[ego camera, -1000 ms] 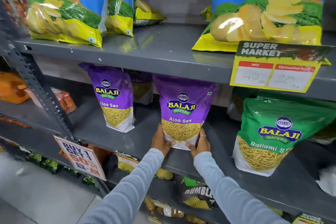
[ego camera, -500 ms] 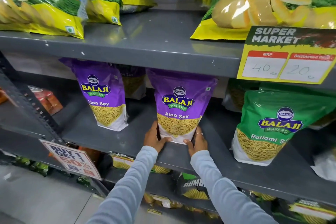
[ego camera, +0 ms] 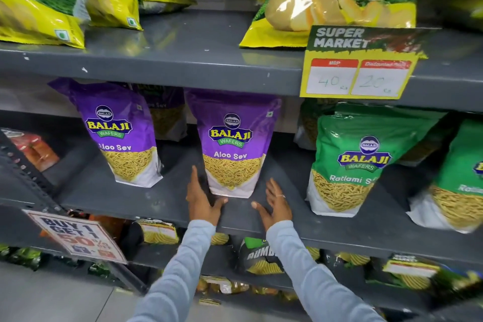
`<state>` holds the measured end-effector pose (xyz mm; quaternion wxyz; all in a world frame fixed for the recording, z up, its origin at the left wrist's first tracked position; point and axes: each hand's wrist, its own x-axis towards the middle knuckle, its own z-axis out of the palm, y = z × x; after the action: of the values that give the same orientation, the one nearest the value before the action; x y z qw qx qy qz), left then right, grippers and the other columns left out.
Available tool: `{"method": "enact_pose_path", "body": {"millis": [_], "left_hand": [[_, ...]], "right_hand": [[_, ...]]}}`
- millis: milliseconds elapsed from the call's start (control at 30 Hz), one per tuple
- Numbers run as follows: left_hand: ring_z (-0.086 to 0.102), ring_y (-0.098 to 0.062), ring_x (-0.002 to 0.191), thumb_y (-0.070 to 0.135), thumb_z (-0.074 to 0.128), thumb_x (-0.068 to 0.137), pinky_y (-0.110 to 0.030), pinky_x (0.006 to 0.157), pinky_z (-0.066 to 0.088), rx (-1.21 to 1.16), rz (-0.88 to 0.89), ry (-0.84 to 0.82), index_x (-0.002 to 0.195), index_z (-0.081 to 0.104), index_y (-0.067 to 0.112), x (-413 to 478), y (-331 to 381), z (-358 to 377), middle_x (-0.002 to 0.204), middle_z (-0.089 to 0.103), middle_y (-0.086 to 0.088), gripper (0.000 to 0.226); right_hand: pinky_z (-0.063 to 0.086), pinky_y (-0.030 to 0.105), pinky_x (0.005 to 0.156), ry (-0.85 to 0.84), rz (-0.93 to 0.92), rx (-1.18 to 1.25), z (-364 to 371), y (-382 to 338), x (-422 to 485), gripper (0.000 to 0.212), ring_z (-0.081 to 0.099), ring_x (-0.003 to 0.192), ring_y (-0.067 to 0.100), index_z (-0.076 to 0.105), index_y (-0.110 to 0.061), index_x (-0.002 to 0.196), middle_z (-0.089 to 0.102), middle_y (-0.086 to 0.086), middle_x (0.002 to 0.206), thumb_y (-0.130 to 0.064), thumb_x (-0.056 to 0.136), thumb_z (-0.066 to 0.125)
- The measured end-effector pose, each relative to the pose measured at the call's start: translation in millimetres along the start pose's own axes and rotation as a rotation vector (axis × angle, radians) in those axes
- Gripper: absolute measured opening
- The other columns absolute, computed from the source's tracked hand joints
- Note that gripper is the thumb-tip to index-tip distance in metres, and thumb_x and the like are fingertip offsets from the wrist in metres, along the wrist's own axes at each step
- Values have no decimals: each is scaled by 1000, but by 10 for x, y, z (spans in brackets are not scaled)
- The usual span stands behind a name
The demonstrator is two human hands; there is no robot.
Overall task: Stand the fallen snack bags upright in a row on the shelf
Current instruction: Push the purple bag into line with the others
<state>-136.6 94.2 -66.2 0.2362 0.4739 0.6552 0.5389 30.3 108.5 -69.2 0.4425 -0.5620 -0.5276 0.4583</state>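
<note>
Purple Aloo Sev bag (ego camera: 231, 144) upright on shelf (ego camera: 146, 198), both hands spread beside it, left (ego camera: 201, 200), right (ego camera: 275, 204)

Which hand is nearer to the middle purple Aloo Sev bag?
Left. The left hand is open against the bag's lower left corner. The right hand is open too, slightly off its lower right corner, not touching.

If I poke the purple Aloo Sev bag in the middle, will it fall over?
Probably, if poked near the top. The middle Aloo Sev bag stands on a narrow base with neither hand touching it. It looks soft and puffy, so it would likely dent, and the smooth grey shelf might let it slide.
</note>
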Motion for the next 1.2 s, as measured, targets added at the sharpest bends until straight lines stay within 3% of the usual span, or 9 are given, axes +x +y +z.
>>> {"method": "enact_pose_path", "body": {"millis": [167,233,300,367,467,833,1000,1100,1200], "left_hand": [[44,-17,119,44,66,78,-25,106,30,116,299,-107,135,37,23,-813,270,398,131,49,-7,67],[43,-17,125,61,60,76,-34,110,35,87,226,-370,138,31,35,-927,420,702,137,44,-4,73],[35,-23,137,74,59,66,-42,115,31,66,132,-499,144,23,27,-886,576,1030,148,34,-6,98],[26,-26,143,58,75,63,-45,118,24,60,23,-549,148,16,17,-759,695,1303,155,26,-8,112],[33,-36,137,28,80,69,-45,113,29,173,-21,-583,145,25,11,-586,736,1605,148,38,-17,96],[49,-38,119,18,72,77,-39,98,42,343,-53,-477,125,44,8,-558,823,1813,128,57,-17,57],[41,-37,131,17,71,78,-44,110,35,319,-6,-324,144,30,10,-991,812,1725,142,45,-14,78],[52,-39,114,22,61,82,-47,100,43,377,107,-256,120,52,12,-1426,839,1770,120,56,-16,40],[58,-36,111,30,39,85,-50,105,41,510,275,-242,99,62,23,-1603,757,1880,113,63,-9,28]], "right_hand": [[46,9,68,558,-56,178,-913,227,-509,34,58,70,-4,57,-42,79,63,-5,79,-21,66,81],[40,3,71,638,-37,10,-1321,153,-532,44,52,79,-4,50,-41,87,59,7,96,-46,56,81],[34,7,87,604,-6,-19,-1615,155,-360,75,42,106,6,45,-29,122,47,11,130,-14,59,83],[31,23,106,462,18,58,-1777,185,-102,105,33,127,14,23,-16,142,30,5,148,9,57,79],[35,50,109,270,15,-11,-1847,325,162,103,43,128,27,23,-17,141,43,11,141,-7,55,80],[42,47,104,245,8,38,-1835,387,307,84,53,118,25,41,-16,131,57,4,124,-15,59,82],[45,49,101,716,-39,146,-2250,610,-51,78,53,117,32,48,-20,123,52,18,128,-12,55,86],[37,56,105,1015,3,34,-2700,604,-181,109,42,125,38,37,-18,132,41,22,135,-28,39,92],[25,51,113,948,147,-52,-3111,464,-100,126,24,138,36,19,-13,143,24,21,149,-27,41,92]]}}
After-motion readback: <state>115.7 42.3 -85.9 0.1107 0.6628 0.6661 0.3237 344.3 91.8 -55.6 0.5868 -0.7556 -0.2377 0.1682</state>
